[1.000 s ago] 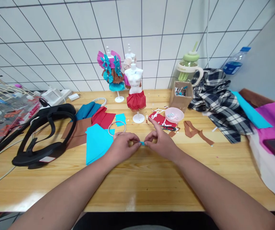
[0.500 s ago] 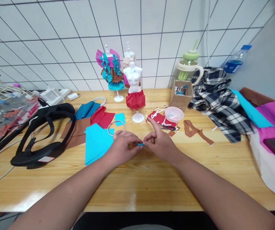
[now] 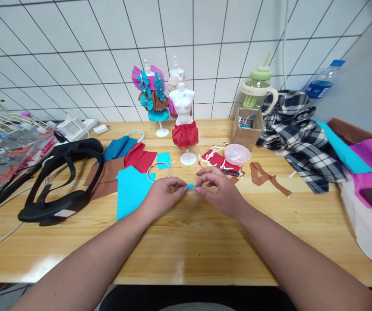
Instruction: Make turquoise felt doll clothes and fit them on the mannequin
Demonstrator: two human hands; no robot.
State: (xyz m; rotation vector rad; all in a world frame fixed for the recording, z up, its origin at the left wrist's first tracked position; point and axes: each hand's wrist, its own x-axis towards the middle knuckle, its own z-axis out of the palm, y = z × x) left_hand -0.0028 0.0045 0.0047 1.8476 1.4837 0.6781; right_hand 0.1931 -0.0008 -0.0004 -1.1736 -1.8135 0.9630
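Observation:
My left hand (image 3: 165, 196) is closed in a pinch on a small folded piece of bright blue paper (image 3: 190, 186), whose end sticks out to the right past the fingertips. My right hand (image 3: 220, 192) is just beside that end, with the fingers bent and apart from the thumb. Left of my left hand lies a larger folded blue sheet (image 3: 132, 192), with a thin metal ring (image 3: 147, 172) partly on it. Beyond my hands stands a small white dress form (image 3: 183, 103) wearing a gathered red paper skirt (image 3: 185, 134).
A second mannequin in a ruffled paper dress (image 3: 153, 97) stands behind. On the right are a pink dish (image 3: 237, 153), a cutter (image 3: 229, 172), brown scraps (image 3: 272, 179), a cardboard box (image 3: 247, 134) and a checked cloth (image 3: 289, 125). A black headset (image 3: 61, 211) lies left.
My right hand has loosened its pinch on the small blue paper and drawn slightly back, with its raised index finger now bent. My left hand keeps the paper, more of which shows.

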